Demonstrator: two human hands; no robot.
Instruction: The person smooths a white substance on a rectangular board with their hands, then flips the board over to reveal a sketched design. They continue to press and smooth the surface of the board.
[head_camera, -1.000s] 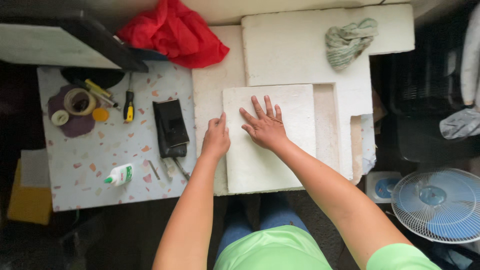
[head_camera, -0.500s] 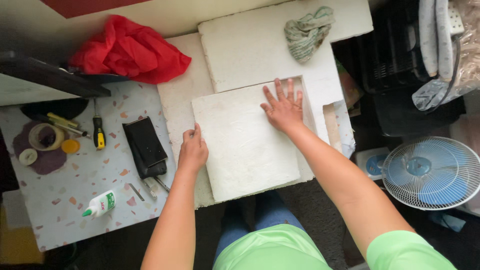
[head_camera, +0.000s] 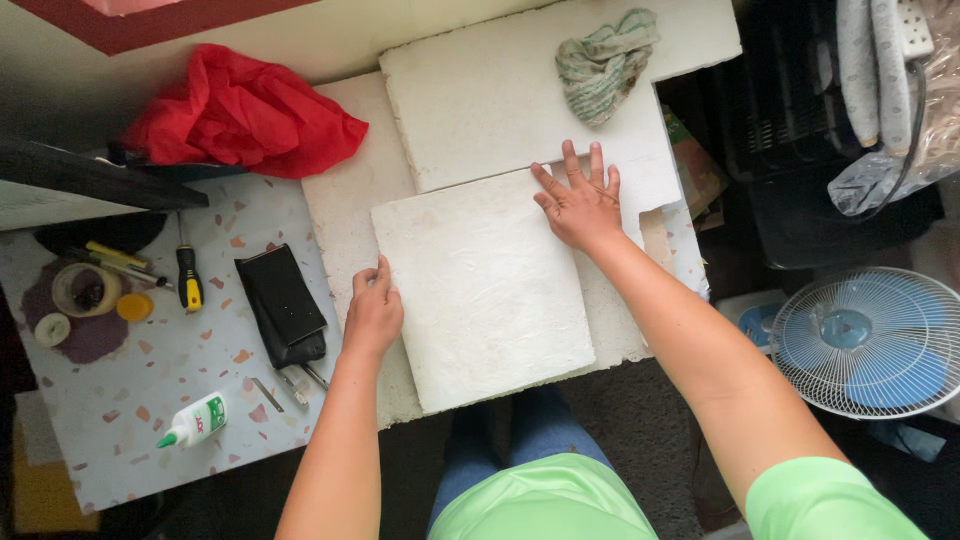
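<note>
At far left on the speckled table (head_camera: 150, 400) we note tape rolls (head_camera: 85, 290), a yellow-handled screwdriver (head_camera: 188, 280), a white glue bottle (head_camera: 195, 422) and a black case (head_camera: 282, 305); red cloth (head_camera: 240, 110) lies behind. Our left hand (head_camera: 373, 315) rests curled against the left edge of the square white foam slab (head_camera: 485, 285), thumb on top, holding nothing else. The slab lies flat atop larger white foam sheets (head_camera: 480, 100), at table centre. Our right hand (head_camera: 580, 205) presses flat, fingers spread, at its far right corner. We judge the slab light, stiff yet brittle, with a rough, non-slippery face; edges may crumble, so grip is best taken at opposite edges, not corners. A green rag (head_camera: 603, 62) and fan (head_camera: 868, 340) lie rightward.
</note>
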